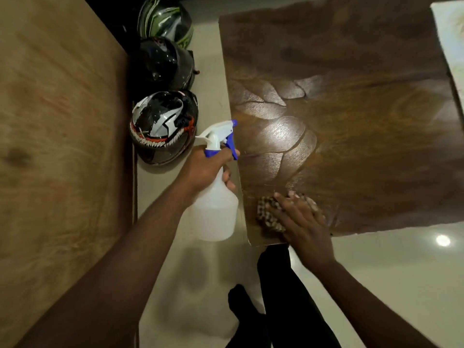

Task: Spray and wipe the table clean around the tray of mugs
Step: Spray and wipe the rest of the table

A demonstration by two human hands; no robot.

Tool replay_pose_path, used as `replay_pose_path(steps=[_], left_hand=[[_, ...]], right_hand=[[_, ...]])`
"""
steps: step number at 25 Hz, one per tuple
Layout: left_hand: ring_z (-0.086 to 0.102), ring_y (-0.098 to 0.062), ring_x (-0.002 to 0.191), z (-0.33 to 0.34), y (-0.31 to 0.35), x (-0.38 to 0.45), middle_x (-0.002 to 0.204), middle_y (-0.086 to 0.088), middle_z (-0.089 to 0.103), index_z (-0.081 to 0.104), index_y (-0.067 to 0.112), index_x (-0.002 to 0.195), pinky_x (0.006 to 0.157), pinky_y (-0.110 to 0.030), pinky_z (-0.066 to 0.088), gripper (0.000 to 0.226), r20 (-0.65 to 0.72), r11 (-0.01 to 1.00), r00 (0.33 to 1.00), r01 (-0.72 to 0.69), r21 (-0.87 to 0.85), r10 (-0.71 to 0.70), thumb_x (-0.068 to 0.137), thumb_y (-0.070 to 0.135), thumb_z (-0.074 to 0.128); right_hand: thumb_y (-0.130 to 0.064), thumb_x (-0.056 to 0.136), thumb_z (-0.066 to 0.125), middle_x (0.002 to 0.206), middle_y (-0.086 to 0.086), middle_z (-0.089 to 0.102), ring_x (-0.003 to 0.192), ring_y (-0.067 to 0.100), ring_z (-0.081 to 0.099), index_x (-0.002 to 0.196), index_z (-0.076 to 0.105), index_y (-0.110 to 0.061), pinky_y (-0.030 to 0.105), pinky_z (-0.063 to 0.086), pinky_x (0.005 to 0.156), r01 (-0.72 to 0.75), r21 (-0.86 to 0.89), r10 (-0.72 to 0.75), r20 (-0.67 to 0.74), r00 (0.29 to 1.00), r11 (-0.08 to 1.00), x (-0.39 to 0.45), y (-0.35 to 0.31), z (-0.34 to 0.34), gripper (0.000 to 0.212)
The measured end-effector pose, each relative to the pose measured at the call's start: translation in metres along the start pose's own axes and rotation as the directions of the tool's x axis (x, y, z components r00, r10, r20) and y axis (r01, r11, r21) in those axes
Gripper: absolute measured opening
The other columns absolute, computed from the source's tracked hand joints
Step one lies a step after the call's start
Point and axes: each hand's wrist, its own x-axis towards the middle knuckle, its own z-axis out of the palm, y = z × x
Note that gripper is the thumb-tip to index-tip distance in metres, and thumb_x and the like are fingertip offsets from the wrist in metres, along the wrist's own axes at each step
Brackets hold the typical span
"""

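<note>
Head view shows the left hand (203,169) with its fingers curled around the neck of a white spray bottle (216,209), which it holds upright just beside the edge of the dark wooden counter (351,71). The bottle has a white head with a blue trigger and a blue nozzle (234,123), and the nozzle points toward the counter. The bottle hangs over the pale floor (401,272), not over the counter.

To the right of the left hand, the right hand (301,222) lies flat with straight, spread fingers and presses a checkered cloth (268,217) onto the near corner of the counter. The cloth shows only on the left side of this hand; the rest is under the palm. Beyond the right hand, wet curved streaks (281,131) shine on the wood.

Left of the bottle, three helmets (163,126) stand in a row on the floor, beside a lighter wooden panel (62,146). Below the hands, dark-clothed legs (283,297) are visible. The tray of mugs is not in sight.
</note>
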Motion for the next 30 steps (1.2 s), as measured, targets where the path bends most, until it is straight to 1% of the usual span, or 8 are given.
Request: replay_pose_path(steps=[4,9,13,16,21,25,27,30], left_hand=[[0.058,-0.029,0.047,0.021,-0.007,-0.009,0.047,-0.009,0.051,0.069,0.001,0.102,0.062,-0.041,0.054,0.023,0.052,0.999,0.999,-0.001,0.047,-0.002,0.088,0.016,0.060],[0.058,-0.026,0.046,0.051,-0.021,-0.022,0.055,-0.016,0.054,0.072,0.005,0.097,0.058,-0.036,0.053,0.017,0.125,0.988,0.992,-0.037,0.152,0.018,0.090,0.012,0.058],[0.058,-0.030,0.042,0.064,-0.021,-0.019,0.056,-0.025,0.055,0.067,0.002,0.101,0.058,-0.041,0.053,0.021,0.185,0.976,0.982,-0.069,0.204,0.031,0.087,0.016,0.061],[0.068,-0.034,0.050,0.079,-0.011,-0.009,0.054,-0.020,0.061,0.064,0.016,0.083,0.062,-0.037,0.058,0.008,0.141,0.944,0.985,-0.135,0.301,0.096,0.082,0.022,0.058],[0.067,-0.030,0.051,0.100,0.013,0.007,0.047,-0.009,0.057,0.066,0.006,0.101,0.064,-0.036,0.057,0.019,0.132,0.971,0.991,-0.060,0.231,0.030,0.091,0.020,0.057],[0.067,-0.029,0.052,0.098,0.035,0.024,0.046,-0.007,0.056,0.068,0.010,0.103,0.061,-0.029,0.056,0.018,0.138,0.967,0.990,-0.067,0.247,0.033,0.092,0.020,0.057],[0.069,-0.031,0.054,0.096,0.036,0.043,0.048,-0.009,0.057,0.067,0.011,0.104,0.066,-0.035,0.059,0.020,0.106,0.956,0.993,-0.080,0.281,0.052,0.091,0.022,0.059],[0.071,-0.039,0.069,0.089,0.042,0.062,0.066,-0.020,0.065,0.066,0.009,0.108,0.079,-0.052,0.059,0.043,0.033,0.950,0.997,-0.079,0.303,0.073,0.078,0.040,0.064]], right_hand=[[-0.034,0.084,0.044,0.148,-0.001,0.040,0.134,0.030,0.037,0.136,0.045,-0.028,0.050,0.021,0.111,-0.449,0.019,0.449,-0.065,0.891,0.894,0.044,-0.006,-0.002,0.052],[-0.030,0.084,0.049,0.152,-0.004,0.032,0.138,0.025,0.033,0.138,0.046,-0.029,0.047,0.025,0.112,-0.021,-0.035,0.022,0.023,0.999,0.999,-0.023,-0.006,0.007,0.054],[-0.037,0.085,0.038,0.145,0.000,0.044,0.130,0.032,0.043,0.134,0.051,-0.026,0.048,0.031,0.105,-0.543,0.000,0.538,-0.137,0.832,0.840,-0.029,0.098,-0.019,0.052],[-0.037,0.085,0.034,0.144,0.002,0.045,0.129,0.033,0.043,0.136,0.044,-0.026,0.048,0.027,0.106,-0.688,0.043,0.685,-0.153,0.712,0.725,0.007,0.108,-0.024,0.053],[-0.046,0.099,0.017,0.142,0.003,0.048,0.128,0.028,0.042,0.134,0.042,-0.028,0.045,0.031,0.103,-0.483,-0.058,0.471,-0.146,0.870,0.874,-0.056,0.096,-0.025,0.047],[-0.040,0.089,0.034,0.146,0.001,0.043,0.132,0.030,0.039,0.135,0.046,-0.027,0.051,0.031,0.106,-0.754,0.094,0.757,-0.172,0.631,0.650,0.038,0.140,-0.037,0.049],[-0.040,0.089,0.042,0.146,0.001,0.043,0.132,0.030,0.040,0.136,0.046,-0.029,0.051,0.029,0.107,-0.659,0.112,0.668,-0.144,0.730,0.744,0.108,0.125,-0.026,0.049],[-0.036,0.083,0.056,0.150,-0.002,0.034,0.133,0.026,0.040,0.139,0.040,-0.032,0.049,0.030,0.110,-0.131,-0.013,0.129,-0.065,0.989,0.991,0.116,0.071,0.003,0.058]])
